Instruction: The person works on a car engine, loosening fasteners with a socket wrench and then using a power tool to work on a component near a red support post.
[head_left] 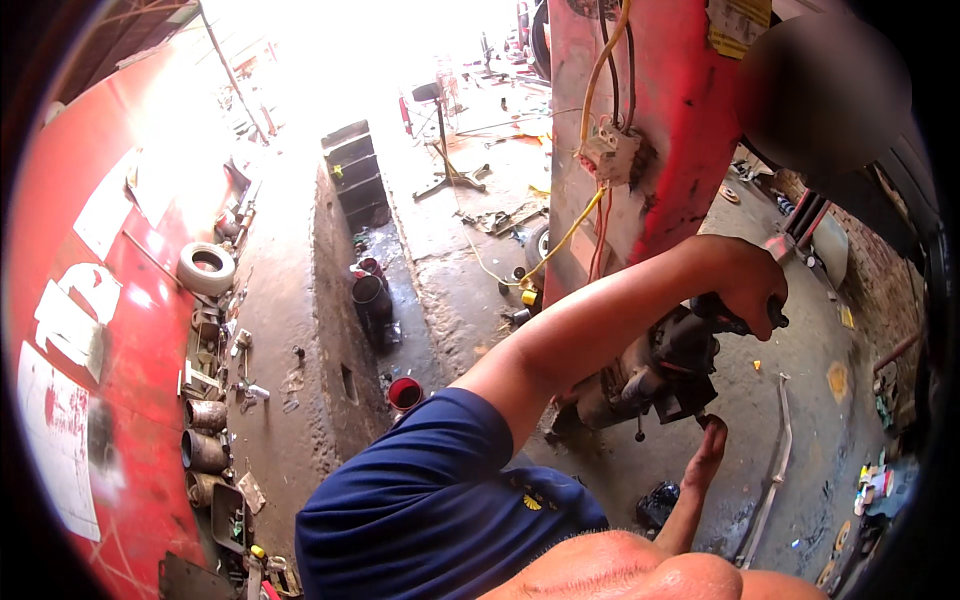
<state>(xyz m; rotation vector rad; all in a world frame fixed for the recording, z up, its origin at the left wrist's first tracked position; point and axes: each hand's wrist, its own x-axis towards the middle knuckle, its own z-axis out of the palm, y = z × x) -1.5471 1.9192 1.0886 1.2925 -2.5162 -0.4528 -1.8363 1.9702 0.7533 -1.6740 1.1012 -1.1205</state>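
My left arm, in a dark blue short sleeve, reaches across to the right. At its end my left hand (748,288) is wrapped round a dark handle-like part (712,308) on top of a dark metal assembly (682,345). That assembly sits on a vise-like fixture (612,402) with a ball-ended bar hanging from it, beside the red pillar. Below, my right hand (706,458) is raised with its fingers together at the lower end of a dark block (686,398). What those fingertips grip is too small to name.
A red pillar (660,130) carries a switch box (612,152) and hanging wires. Left of it runs a sunken pit (335,290) with steps and buckets (372,298). A tyre (207,268) and metal parts line the red wall. A long metal bar (782,450) lies on the right floor.
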